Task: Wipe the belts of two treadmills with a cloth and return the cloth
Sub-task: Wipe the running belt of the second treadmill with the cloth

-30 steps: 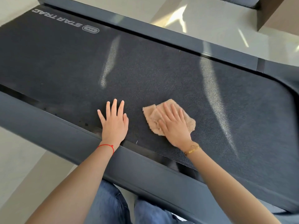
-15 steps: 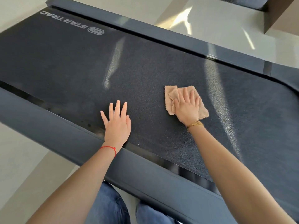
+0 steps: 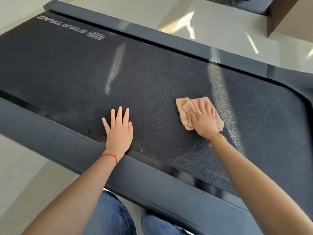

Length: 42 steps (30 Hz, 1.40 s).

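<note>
Dark textured treadmill belt (image 3: 152, 78) fills the frame, running from upper left down to the right, with a white STAR TRAC logo (image 3: 71, 27) printed at upper left. On it, right of centre, a crumpled peach cloth (image 3: 183, 112) lies pressed flat under the right hand (image 3: 203, 121). Lower centre, the left hand (image 3: 119, 133) lies flat on the belt's near edge, fingers spread.
</note>
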### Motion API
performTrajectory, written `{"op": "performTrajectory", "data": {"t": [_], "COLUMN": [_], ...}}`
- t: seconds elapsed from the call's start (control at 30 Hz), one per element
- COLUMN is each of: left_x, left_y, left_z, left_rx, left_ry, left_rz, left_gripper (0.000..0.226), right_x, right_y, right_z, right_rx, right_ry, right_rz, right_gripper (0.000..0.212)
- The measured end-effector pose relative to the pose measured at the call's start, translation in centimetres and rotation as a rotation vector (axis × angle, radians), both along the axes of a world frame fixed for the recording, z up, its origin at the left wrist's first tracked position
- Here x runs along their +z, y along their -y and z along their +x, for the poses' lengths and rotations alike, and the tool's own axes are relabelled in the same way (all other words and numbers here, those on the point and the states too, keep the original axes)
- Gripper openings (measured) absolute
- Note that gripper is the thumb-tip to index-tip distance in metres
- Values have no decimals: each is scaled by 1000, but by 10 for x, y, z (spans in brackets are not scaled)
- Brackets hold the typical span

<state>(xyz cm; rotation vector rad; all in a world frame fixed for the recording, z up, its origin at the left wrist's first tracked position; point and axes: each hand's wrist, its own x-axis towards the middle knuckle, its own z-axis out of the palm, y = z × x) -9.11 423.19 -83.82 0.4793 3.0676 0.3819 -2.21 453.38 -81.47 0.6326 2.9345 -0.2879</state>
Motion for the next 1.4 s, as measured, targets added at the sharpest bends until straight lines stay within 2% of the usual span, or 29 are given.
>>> {"op": "performTrajectory", "data": {"t": [0.07,0.27,0.37,0.53,0.73,0.87,1.03,1.1,1.23,1.4], "left_x": [-1,0,3,6,2,-2,2,4,6,4], "left_y": [0,3,3,3,-1,-2,-51,-84,-140,-177], "left_z": [1,0,1,1,-5,-8,-6,-3,-3,-3], "left_rx": [-1,-6,-14,-20,-39,-41,-54,-94,-86,-37], "left_ry": [-5,5,9,9,-1,-19,22,21,39,38], "left_rz": [-4,13,19,24,-1,-52,-3,0,16,-1], "left_gripper": [54,53,53,53,54,55,57,58,59,59], "right_x": [3,1,-1,-3,-3,-4,-5,-6,-8,-6], "right_y": [13,63,65,40,-6,-8,1,-3,-46,-120], "right_z": [-9,55,104,126,50,21,52,65,58,-11], "right_rx": [-68,312,381,207,-10,26,356,411,255,69], "right_ry": [-3,-25,-21,-51,-25,-35,-36,-36,-48,-62], "right_rz": [-4,0,31,22,1,22,27,-3,-38,35], "right_gripper": [54,52,53,53,52,53,54,54,52,53]}}
